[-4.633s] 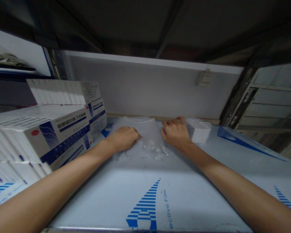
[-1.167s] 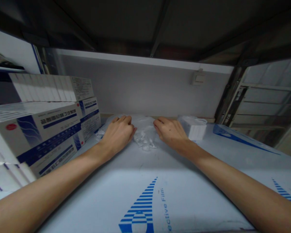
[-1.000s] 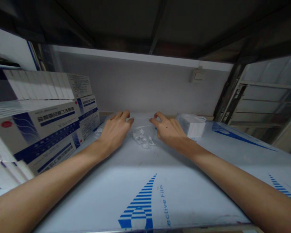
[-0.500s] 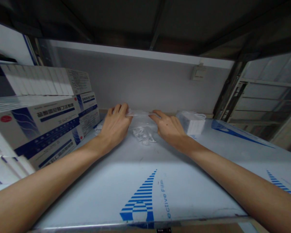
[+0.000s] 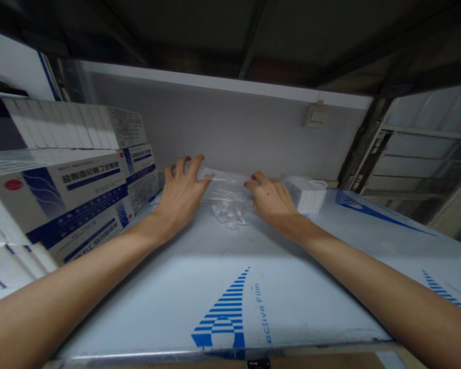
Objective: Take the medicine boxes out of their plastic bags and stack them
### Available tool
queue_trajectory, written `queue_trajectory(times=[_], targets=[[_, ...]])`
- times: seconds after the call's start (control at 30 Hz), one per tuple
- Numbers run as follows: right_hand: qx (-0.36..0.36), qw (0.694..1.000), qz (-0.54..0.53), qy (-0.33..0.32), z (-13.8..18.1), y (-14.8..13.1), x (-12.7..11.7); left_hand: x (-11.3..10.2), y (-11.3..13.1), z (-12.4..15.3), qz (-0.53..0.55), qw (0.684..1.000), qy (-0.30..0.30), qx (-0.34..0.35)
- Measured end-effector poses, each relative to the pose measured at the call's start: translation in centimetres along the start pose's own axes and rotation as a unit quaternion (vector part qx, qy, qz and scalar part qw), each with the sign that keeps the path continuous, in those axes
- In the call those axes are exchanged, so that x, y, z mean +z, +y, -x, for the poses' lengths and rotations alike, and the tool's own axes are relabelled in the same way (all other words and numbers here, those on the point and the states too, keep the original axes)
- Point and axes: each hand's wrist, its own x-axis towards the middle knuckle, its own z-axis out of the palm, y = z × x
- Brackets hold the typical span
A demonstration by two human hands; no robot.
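Note:
A crumpled clear plastic bag [image 5: 230, 190] lies at the back of the shelf between my two hands, its upper edge lifted and stretched across. My left hand [image 5: 182, 192] has its thumb on the bag's left corner, with the other fingers raised and spread above. The right corner is pinched between the thumb and bent fingers of my right hand [image 5: 271, 197]. Bunched plastic from the same bag rests on the film-covered shelf [image 5: 169, 302] below.
Stacked white and blue cartons [image 5: 80, 195] stand along the left side. Behind my right hand sits a small white box-shaped bundle [image 5: 307, 195] in clear wrap. A dark upper shelf [image 5: 200, 41] hangs low overhead. A wall switch [image 5: 315, 117] is on the back wall.
The bag's upper edge has risen and spread wider between my hands. My left fingers have lifted and fanned apart, and my right hand has shifted slightly to the right.

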Motion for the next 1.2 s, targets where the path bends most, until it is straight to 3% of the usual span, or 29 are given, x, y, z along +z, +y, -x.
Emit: queue_trajectory(times=[0.2, 0.4, 0.6, 0.73, 0.9, 1.2], targets=[[0.017, 1.000, 0.015, 0.008, 0.3, -0.2, -0.1, 0.8, -0.7, -0.3, 0.049, 0.998, -0.042, -0.004], [-0.009, 1.000, -0.020, -0.007, -0.2, 0.2, 0.4, 0.8, -0.8, -0.6, 0.070, 0.997, -0.010, 0.006], [0.037, 0.999, 0.021, 0.021, 0.2, 0.3, 0.4, 1.0, -1.1, -0.1, 0.009, 0.999, -0.007, -0.033], [0.021, 0.999, -0.023, 0.033, 0.1, 0.2, 0.7, 1.1, -1.2, -0.3, 0.054, 0.997, -0.053, -0.034], [-0.007, 0.994, -0.106, 0.035, -0.5, 0.5, 0.9, 0.8, -1.0, -0.6, 0.082, 0.996, -0.028, -0.034], [0.045, 0.992, -0.106, 0.043, 0.0, 0.7, 1.3, 0.9, -1.1, -0.3, 0.087, 0.995, -0.027, -0.038]])
